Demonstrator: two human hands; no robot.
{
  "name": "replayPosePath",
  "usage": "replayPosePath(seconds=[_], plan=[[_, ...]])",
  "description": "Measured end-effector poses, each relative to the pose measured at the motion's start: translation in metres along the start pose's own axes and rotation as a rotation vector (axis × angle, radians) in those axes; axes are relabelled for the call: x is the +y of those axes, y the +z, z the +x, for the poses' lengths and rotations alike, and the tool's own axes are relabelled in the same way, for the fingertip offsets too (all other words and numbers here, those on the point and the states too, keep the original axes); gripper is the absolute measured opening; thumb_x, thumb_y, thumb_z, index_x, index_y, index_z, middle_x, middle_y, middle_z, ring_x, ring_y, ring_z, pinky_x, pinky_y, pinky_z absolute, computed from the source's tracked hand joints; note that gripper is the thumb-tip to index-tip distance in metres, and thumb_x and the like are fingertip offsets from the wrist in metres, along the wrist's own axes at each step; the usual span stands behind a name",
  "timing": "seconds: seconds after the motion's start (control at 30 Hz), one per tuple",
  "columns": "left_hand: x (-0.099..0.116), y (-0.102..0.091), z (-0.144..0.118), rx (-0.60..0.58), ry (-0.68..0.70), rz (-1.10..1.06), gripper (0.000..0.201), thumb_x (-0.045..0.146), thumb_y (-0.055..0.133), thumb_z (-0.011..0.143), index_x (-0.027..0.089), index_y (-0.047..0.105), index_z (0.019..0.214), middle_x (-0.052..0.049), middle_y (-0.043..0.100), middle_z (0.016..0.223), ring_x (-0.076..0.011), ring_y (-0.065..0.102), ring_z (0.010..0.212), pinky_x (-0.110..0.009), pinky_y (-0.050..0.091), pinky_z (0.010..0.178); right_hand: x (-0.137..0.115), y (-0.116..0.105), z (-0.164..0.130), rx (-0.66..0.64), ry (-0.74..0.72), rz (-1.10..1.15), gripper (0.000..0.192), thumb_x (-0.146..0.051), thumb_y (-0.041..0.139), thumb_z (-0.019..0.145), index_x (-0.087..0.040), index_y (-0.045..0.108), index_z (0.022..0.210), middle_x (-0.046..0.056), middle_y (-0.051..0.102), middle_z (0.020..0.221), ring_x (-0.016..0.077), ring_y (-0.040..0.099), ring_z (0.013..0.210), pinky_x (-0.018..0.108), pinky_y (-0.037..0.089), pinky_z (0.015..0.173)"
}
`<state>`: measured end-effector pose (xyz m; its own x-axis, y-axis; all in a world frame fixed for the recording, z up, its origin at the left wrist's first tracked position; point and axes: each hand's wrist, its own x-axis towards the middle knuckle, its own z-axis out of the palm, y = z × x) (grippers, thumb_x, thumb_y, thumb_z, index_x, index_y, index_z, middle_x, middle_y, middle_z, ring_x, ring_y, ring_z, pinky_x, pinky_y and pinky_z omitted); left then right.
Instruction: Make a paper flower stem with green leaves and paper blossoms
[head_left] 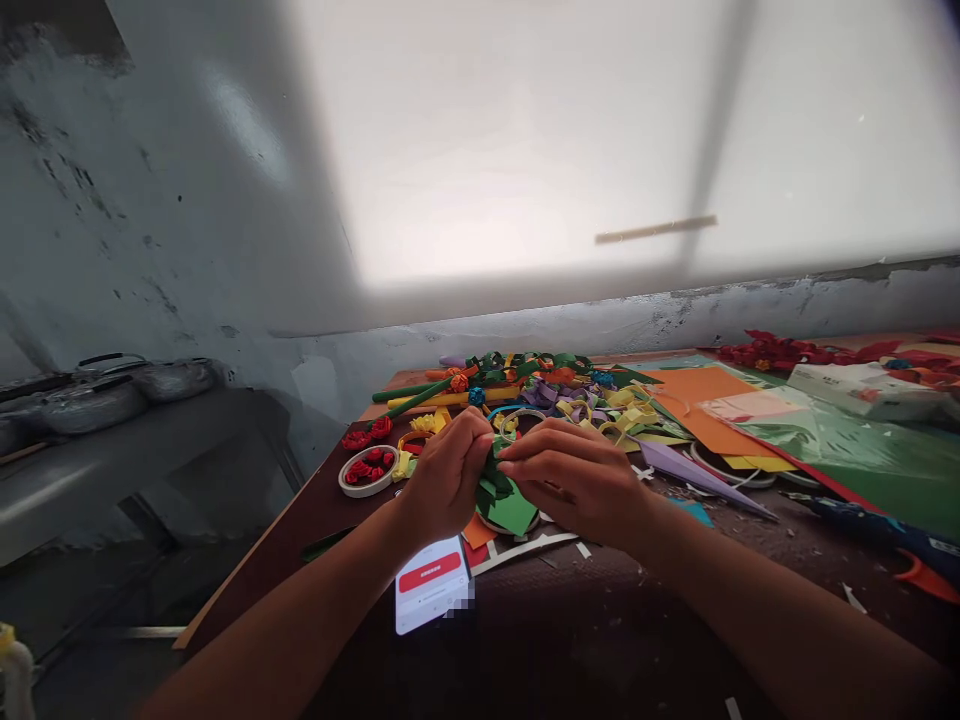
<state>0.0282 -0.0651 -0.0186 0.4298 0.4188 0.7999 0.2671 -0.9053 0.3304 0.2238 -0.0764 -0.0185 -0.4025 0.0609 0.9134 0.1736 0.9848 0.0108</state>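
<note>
Both hands meet over the table around a folded dark green paper piece [493,484]. My left hand [448,470] is closed in a fist-like grip on it. From the other side, the thumb and fingertips of my right hand [581,482] pinch its edge. Beneath them lies a lighter green paper sheet [517,512]. A lit phone [429,590] rests below my left wrist. To the left, a white tape ring [367,490] encloses small red paper flowers [369,466]. The inner part of the green piece is hidden by my fingers.
Behind my hands, curled paper strips [570,400] and rolled paper sticks [420,398] are heaped. Orange sheets [694,400], a lilac paper cone [697,475], a plastic-wrapped green pack [870,470] and orange-handled scissors [926,575] lie right. Wrapped pans [94,408] stand on a side bench.
</note>
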Motion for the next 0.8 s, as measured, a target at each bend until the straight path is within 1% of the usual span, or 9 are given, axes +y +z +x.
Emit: replayPosePath(seconds=[0.13,0.3,0.37,0.43,0.5,0.53,0.6,0.67,0.8], plan=[[0.006,0.002,0.000,0.072,0.048,-0.018,0.023,0.028,0.037,0.106,0.021,0.049,0.087,-0.002,0.051,0.079,-0.0156,0.048,0.071,-0.031,0.042,0.066,-0.004,-0.002,-0.003,0.007,-0.057,-0.084,0.015,-0.005,0.067,0.089,-0.020,0.066,0.088,0.008,0.077,0.090,0.0172,0.066,0.075,0.033,0.058,0.073],[0.005,0.001,-0.002,0.103,0.125,0.027,0.020,0.025,0.036,0.106,0.021,0.049,0.091,-0.003,0.053,0.081,-0.0159,0.051,0.073,-0.030,0.044,0.066,-0.003,-0.002,-0.007,0.004,-0.064,-0.024,0.020,-0.003,0.066,0.089,-0.019,0.069,0.102,0.009,0.077,0.100,0.0187,0.068,0.085,0.034,0.059,0.077],[0.000,-0.003,-0.003,0.120,0.197,0.137,0.015,0.022,0.039,0.104,0.022,0.049,0.093,-0.003,0.053,0.082,-0.0161,0.052,0.074,-0.030,0.046,0.067,-0.003,0.001,-0.006,0.036,0.010,0.055,0.023,-0.003,0.067,0.088,-0.018,0.069,0.104,0.010,0.076,0.099,0.0189,0.069,0.087,0.034,0.058,0.079],[-0.004,-0.008,-0.003,0.129,0.296,0.309,0.010,0.019,0.043,0.101,0.022,0.048,0.094,-0.003,0.053,0.084,-0.0161,0.052,0.074,-0.030,0.047,0.068,-0.003,0.004,-0.005,0.084,0.151,0.138,0.023,-0.004,0.067,0.087,-0.018,0.070,0.105,0.009,0.075,0.096,0.0184,0.070,0.087,0.032,0.058,0.078],[-0.005,-0.013,-0.001,0.133,0.408,0.477,0.007,0.018,0.045,0.100,0.022,0.049,0.094,-0.003,0.053,0.084,-0.0164,0.052,0.072,-0.030,0.048,0.067,-0.004,0.007,-0.003,0.124,0.274,0.188,0.020,-0.008,0.069,0.088,-0.019,0.072,0.104,0.007,0.074,0.090,0.0168,0.070,0.081,0.030,0.057,0.074],[-0.005,-0.015,0.000,0.139,0.460,0.544,0.007,0.019,0.046,0.100,0.021,0.049,0.093,-0.003,0.054,0.083,-0.0166,0.051,0.071,-0.030,0.048,0.066,-0.004,0.009,-0.003,0.132,0.305,0.205,0.017,-0.010,0.069,0.088,-0.020,0.073,0.102,0.006,0.074,0.087,0.0159,0.070,0.078,0.029,0.056,0.071],[-0.003,-0.016,0.003,0.145,0.540,0.630,0.009,0.019,0.045,0.100,0.020,0.050,0.092,-0.003,0.054,0.080,-0.0170,0.050,0.068,-0.031,0.048,0.062,-0.005,0.010,-0.002,0.129,0.317,0.240,0.014,-0.013,0.071,0.089,-0.020,0.075,0.100,0.005,0.075,0.083,0.0151,0.070,0.074,0.027,0.056,0.069],[0.000,-0.016,0.005,0.139,0.583,0.671,0.010,0.018,0.045,0.099,0.020,0.050,0.091,-0.003,0.053,0.077,-0.0174,0.049,0.067,-0.031,0.048,0.060,-0.005,0.011,-0.003,0.126,0.322,0.266,0.013,-0.015,0.074,0.088,-0.020,0.076,0.099,0.004,0.076,0.084,0.0154,0.071,0.076,0.026,0.057,0.070],[0.001,-0.014,0.005,0.122,0.591,0.676,0.010,0.017,0.046,0.099,0.020,0.050,0.090,-0.002,0.052,0.075,-0.0168,0.049,0.065,-0.030,0.048,0.060,-0.003,0.011,-0.004,0.116,0.309,0.236,0.011,-0.016,0.076,0.087,-0.020,0.077,0.097,0.006,0.076,0.088,0.0159,0.072,0.078,0.027,0.058,0.073]])
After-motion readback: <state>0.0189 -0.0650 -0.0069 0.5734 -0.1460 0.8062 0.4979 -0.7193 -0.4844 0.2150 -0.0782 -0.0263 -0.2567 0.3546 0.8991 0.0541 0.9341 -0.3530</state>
